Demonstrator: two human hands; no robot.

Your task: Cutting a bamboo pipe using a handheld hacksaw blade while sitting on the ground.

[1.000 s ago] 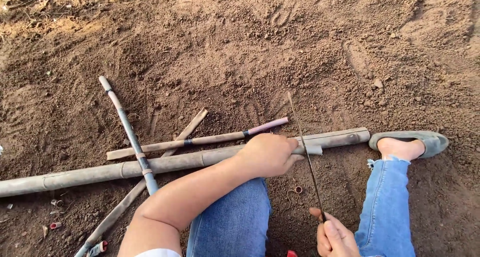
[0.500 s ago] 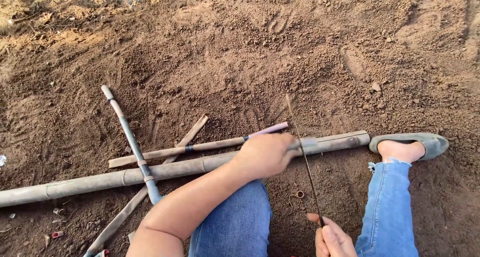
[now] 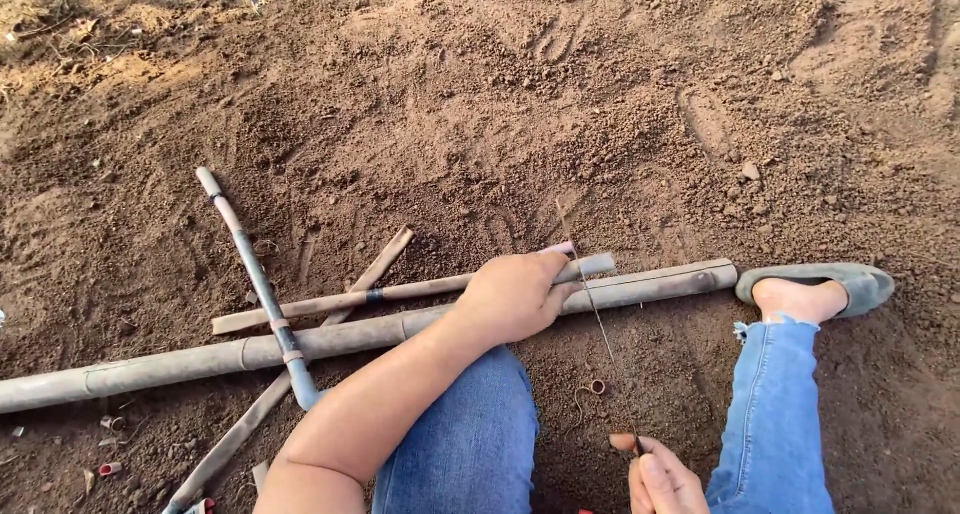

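On bare dirt ground: left hand clamps long bamboo pole, fingers wrapped round it, pinning it against sawing. Right hand pinches thin saw blade, laid across pole. Shoe at pole's right end braces it.

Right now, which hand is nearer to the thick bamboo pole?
Left. The left hand presses on the thick bamboo pole; the right hand holds a thin blade below it.

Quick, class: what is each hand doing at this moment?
Left hand: closed over the long bamboo pole, pressing it down.
Right hand: closed on the thin saw blade.
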